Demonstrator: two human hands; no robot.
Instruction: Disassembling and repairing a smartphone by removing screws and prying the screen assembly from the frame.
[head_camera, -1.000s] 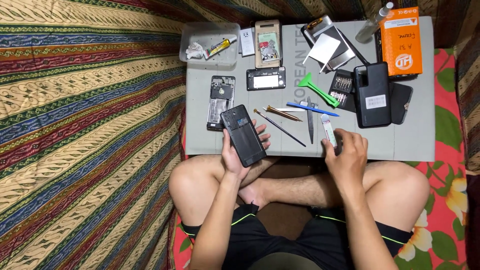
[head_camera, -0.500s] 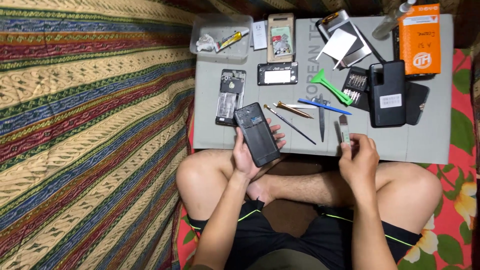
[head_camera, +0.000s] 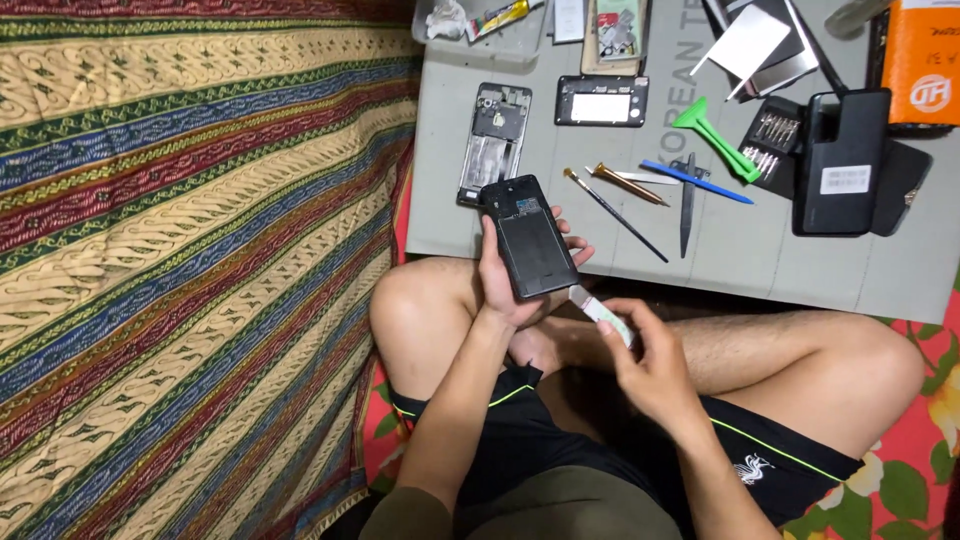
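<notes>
Head view looked down on a person sitting cross-legged at a low grey counter (head_camera: 720, 270). The left hand (head_camera: 510, 285) was clamped around a black phone (head_camera: 528, 238), fingers wrapped on its long edges, holding it tilted above the knee at the counter's near edge. The right hand (head_camera: 650, 365) was closed in a pinch on a thin flat pry tool (head_camera: 598, 308) whose metal tip sat just at the phone's lower corner.

The phone looked light and rigid, with a smooth back likely to slip, and probably fragile along the seam; holding it by the side edges, as here, seemed the safest grip. The tool appeared thin and somewhat springy, best pinched near its middle.

A clear plastic tray (head_camera: 470, 35) at the far edge held a tube of glue (head_camera: 497, 16) and some crumpled white material. An open black case (head_camera: 770, 145) held a row of screwdriver bits. A bare phone frame (head_camera: 495, 140), a green plastic opener (head_camera: 715, 135) and an orange box (head_camera: 925, 60) lay nearby.
</notes>
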